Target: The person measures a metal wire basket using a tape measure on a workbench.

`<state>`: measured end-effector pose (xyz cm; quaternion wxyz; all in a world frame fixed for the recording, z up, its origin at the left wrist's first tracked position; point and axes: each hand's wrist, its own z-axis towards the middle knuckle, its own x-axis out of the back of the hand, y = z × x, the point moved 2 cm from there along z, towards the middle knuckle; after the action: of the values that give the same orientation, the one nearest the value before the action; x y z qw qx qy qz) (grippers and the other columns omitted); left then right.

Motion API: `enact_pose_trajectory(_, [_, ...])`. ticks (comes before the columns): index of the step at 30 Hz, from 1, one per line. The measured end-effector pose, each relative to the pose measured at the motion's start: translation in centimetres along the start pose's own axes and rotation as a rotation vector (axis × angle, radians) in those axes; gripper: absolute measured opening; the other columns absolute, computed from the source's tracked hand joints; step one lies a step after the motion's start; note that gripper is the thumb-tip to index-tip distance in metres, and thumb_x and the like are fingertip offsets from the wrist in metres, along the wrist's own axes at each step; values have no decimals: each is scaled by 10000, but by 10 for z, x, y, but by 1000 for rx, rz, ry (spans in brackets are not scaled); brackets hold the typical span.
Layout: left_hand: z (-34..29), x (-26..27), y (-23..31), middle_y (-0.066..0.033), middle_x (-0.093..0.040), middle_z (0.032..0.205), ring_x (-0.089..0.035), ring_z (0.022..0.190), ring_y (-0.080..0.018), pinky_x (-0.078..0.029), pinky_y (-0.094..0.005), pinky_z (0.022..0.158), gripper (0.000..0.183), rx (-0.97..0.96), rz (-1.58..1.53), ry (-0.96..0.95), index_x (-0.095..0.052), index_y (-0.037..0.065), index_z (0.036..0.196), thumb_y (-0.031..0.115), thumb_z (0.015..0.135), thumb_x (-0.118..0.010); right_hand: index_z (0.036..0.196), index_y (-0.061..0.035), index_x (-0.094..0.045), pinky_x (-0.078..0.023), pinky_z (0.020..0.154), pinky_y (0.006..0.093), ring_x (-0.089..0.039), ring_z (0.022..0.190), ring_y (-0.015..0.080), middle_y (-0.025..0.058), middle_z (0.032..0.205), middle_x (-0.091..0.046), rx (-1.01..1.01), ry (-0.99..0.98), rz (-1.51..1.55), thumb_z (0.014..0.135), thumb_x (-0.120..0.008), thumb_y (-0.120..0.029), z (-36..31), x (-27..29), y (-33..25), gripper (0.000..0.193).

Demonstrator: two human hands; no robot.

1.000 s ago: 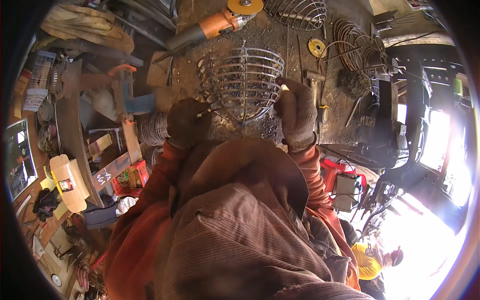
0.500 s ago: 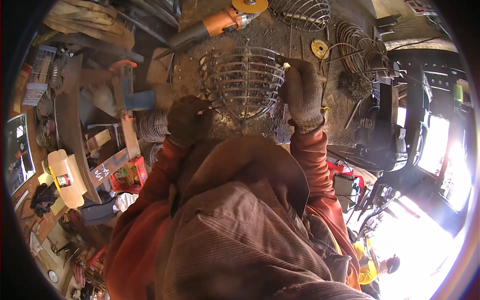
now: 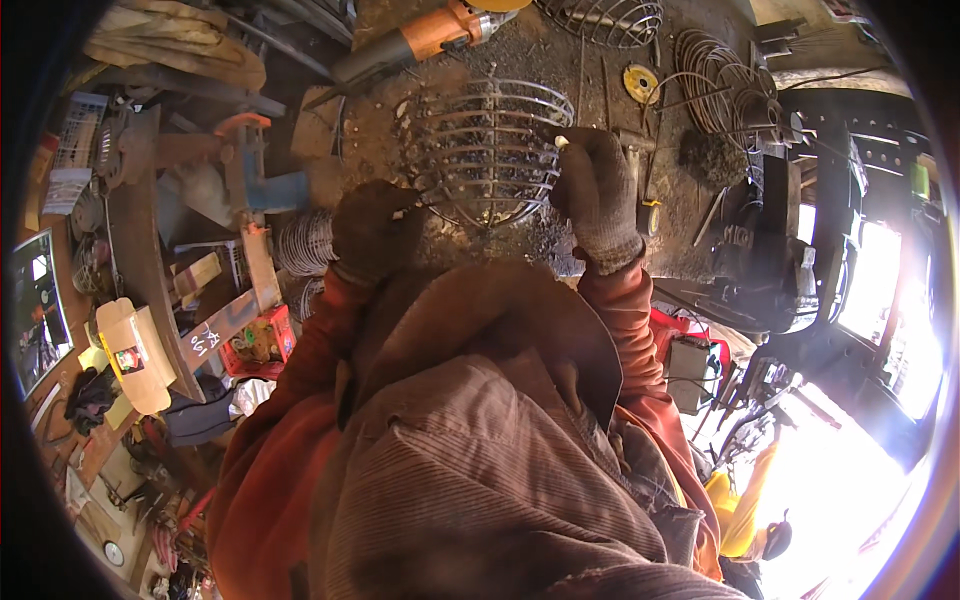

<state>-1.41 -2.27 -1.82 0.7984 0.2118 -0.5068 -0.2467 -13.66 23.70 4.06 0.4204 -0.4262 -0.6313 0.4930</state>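
A domed wire cage [image 3: 492, 165] of curved rods crossed by a central rib lies on the dirty work surface between my gloved hands. My left hand [image 3: 378, 232] is closed at its lower left edge, fingers curled around the rim. At the right edge, my right hand [image 3: 603, 195] closes on the cage's bars, its index finger reaching over them. A small pale spot shows at the tips of each hand; whether it is a bare fingertip or a small piece held there, I cannot tell.
An orange angle grinder [image 3: 425, 38] lies beyond the cage. A yellow disc [image 3: 640, 84], another wire cage [image 3: 615, 20] and coiled rods [image 3: 710, 80] lie far right. Blue and orange clamp-like metalwork [image 3: 270, 195] stands left. A person in yellow [image 3: 738, 520] is at lower right.
The view has shifted slightly, moving the bench items up in the picture. My right hand has slid a little nearer to me along the cage's edge. My left hand stays at the rim.
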Motion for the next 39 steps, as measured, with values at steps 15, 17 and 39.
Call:
enact_pose_trajectory(15, [-3, -2, -6, -110, -696, 840, -694, 765, -335, -545, -447, 677, 192, -2, -4, -10, -754, 125, 940, 73, 779, -842, 1200, -10, -657, -475, 601, 287, -556, 647, 80, 1, 782, -604, 36, -3, -83, 1096, -578, -177, -13, 3, -15, 212])
enact_pose_trajectory(17, [-2, -2, -5, -109, -697, 840, -695, 764, -334, -545, -444, 673, 194, -19, 2, 1, -754, 123, 943, 72, 778, -843, 1206, -7, -658, -474, 602, 289, -556, 648, 82, 7, 783, -606, 0, -3, -82, 1097, -576, -177, -16, 3, -12, 218])
enact_pose_trajectory(39, [-1, -3, -5, -98, -672, 808, -680, 746, -327, -545, -455, 676, 126, 26, 40, -18, -784, 134, 910, 116, 786, -793, 1201, 6, -651, -479, 602, 300, -565, 642, 96, 19, 773, -614, -69, -67, -72, 1105, -585, -239, -31, 4, -1, 272])
